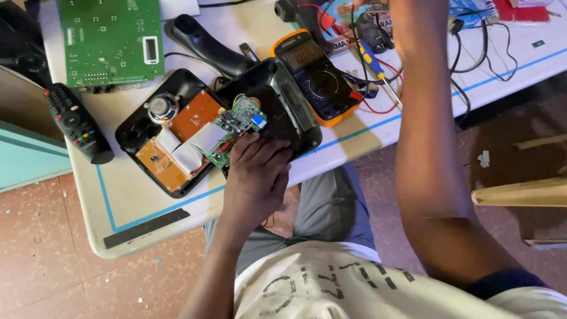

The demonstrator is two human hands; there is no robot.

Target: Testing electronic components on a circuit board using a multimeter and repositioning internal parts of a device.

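Head view: left hand [255,171] lies flat, fingers spread, gripping nothing, on the black opened phone case [177,127] at the tabletop's [118,204] near edge, fingertips by the small green circuit board [239,121]. Right hand is cut off by the top edge, can't tell its state; forearm [425,118] crosses over. Yellow-rimmed multimeter [316,74] w/ grey screen sits just right of case. Large green board [109,38] top left, black remote [77,121] at left edge. Tabletop is white w/ blue line border, black tape strip [144,228]; floor is reddish speckled.
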